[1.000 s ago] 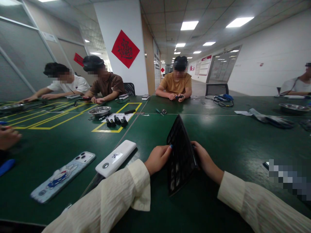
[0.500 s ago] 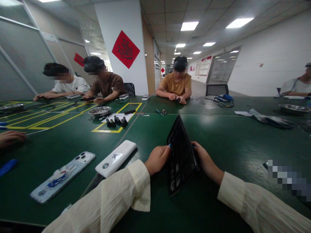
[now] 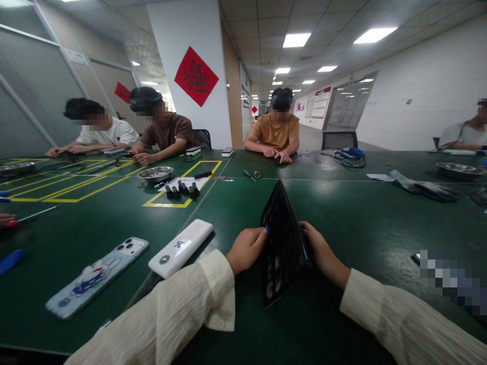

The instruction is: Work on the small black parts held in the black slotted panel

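Note:
A thin black tablet (image 3: 282,248) stands steeply tilted on edge in front of me, with faint grid-like patches on its dark glossy face. My left hand (image 3: 249,248) grips its left edge, thumb pressed on the face; a small bit of blue shows at the thumb tip. On the opposite side, my right hand (image 3: 321,251) is closed around the right edge, its fingertips partly hidden behind the tablet. Left of my left forearm lie a white power bank (image 3: 181,248) marked 26 and a phone in a rabbit-print case (image 3: 98,278).
Black cylindrical parts (image 3: 182,190) stand near a steel bowl (image 3: 155,174) inside yellow tape. Pliers (image 3: 251,175) lie farther ahead. At the left edge, a co-worker's hand (image 3: 5,219) is by a red-handled screwdriver (image 3: 13,223). Several people sit around the green table (image 3: 365,223).
My hands and the tablet have barely moved. At the left edge, the co-worker's hand has drawn back leftward, with the red screwdriver handle now showing.

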### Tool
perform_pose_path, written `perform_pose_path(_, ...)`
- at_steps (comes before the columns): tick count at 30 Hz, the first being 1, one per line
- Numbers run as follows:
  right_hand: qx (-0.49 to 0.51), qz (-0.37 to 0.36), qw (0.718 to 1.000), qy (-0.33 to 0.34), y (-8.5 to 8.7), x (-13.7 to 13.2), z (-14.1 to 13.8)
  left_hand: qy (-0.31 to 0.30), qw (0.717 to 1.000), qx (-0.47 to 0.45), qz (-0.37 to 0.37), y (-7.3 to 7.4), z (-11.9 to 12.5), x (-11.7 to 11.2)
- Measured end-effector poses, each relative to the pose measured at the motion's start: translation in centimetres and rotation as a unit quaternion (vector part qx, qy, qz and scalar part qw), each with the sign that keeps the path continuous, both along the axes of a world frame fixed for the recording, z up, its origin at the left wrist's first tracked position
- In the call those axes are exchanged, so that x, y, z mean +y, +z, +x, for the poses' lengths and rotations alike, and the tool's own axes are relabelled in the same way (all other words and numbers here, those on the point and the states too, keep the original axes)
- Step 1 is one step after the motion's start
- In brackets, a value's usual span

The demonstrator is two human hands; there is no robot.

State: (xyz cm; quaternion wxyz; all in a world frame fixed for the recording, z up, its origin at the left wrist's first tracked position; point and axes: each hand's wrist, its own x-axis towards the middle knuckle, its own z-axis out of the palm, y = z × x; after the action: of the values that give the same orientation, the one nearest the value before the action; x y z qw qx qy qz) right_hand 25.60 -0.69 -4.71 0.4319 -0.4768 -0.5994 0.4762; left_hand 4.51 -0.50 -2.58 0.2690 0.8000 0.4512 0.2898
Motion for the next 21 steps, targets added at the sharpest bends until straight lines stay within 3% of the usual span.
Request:
perform_pose_path(9, 0.014, -0.014, 1.0, -0.006, -0.9, 0.7, 0.0, 0.008, 1.0, 0.021, 0.001, 0.1, 0.0, -0.1)
perform_pose_path(21, -0.014, -0.009, 1.0, -0.008, 0.4, -0.2, -0.1, 0.001, 1.0, 0.007, 0.0, 0.1, -0.1, 0.0)
